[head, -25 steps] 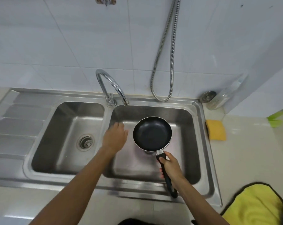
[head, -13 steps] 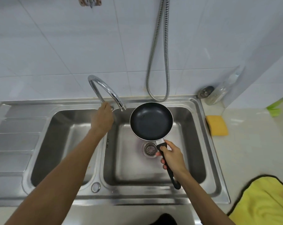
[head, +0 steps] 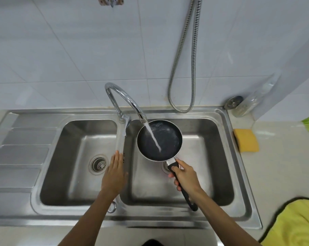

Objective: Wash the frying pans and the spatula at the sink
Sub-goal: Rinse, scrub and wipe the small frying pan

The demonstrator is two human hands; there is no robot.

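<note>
black nonstick frying pan point(head: 159, 140) held bowl up and roughly level over the right basin of the stainless double sink point(head: 150, 219). right hand point(head: 185, 176) grips the pan handle point(head: 190, 199) near the bowl end, fingers point(head: 175, 183) curled round it; the handle runs off toward 5 o'clock. tap spout point(head: 142, 118) sits at the pan's 11 o'clock. water stream point(head: 152, 137) lands inside the bowl, just past centre. a thin film and some froth show on the coating.

left hand point(head: 113, 174) is flat, fingers straight and together, holding nothing, over the divider between the basins at the pan's 8 o'clock. contact with the steel: cannot tell. tap lever point(head: 126, 123) lies at the pan's 9 o'clock.

judgement: the step is wetting and rinsing one pan. no other pan or spatula is in view.

notes for doing it well:
- tip the rim slightly toward 12 o'clock so water sheets off into the basin instead of pooling.
- roll the wrist so the stream sweeps the wall as well as the floor.
- hold the pan low under the spout to limit splash.
- yellow sponge point(head: 245, 140) lies on the desk at the pan's 3 o'clock, well apart; the free left hand must reach across for it.
- scrub lightly, since the coating probably scratches.
- a wet handle may slip, so grip firmly.
</note>
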